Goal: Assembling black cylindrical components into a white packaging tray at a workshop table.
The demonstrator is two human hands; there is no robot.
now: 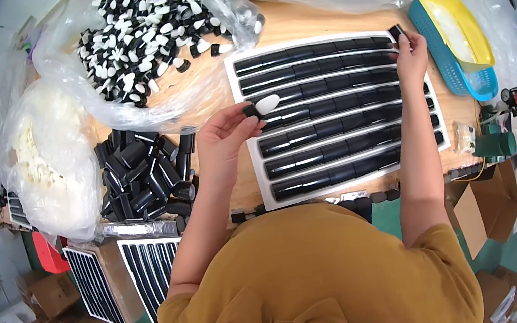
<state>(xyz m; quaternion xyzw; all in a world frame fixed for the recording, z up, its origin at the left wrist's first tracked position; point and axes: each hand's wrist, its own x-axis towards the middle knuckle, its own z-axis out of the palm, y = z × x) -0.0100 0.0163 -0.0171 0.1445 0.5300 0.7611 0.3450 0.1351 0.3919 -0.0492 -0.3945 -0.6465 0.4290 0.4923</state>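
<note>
Pinching a small black cap with a white oval tip (262, 107) between thumb and fingers of the left hand (224, 133). Grasping a small black cylindrical piece (397, 32) in the fingertips of the right hand (412, 55). Facing a white rectangular tray (266, 187) between both sets of fingers, bearing 7 rows of glossy black cylinders (328, 129). Having a heap of black-and-white caps (149, 36) beyond the left fingers.

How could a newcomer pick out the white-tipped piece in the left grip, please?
Find the white tray with rows of black cylinders. At its left edge, the left grip holds a short black cap. Its white oval tip sets it apart from the black cylinders beside it.
</note>
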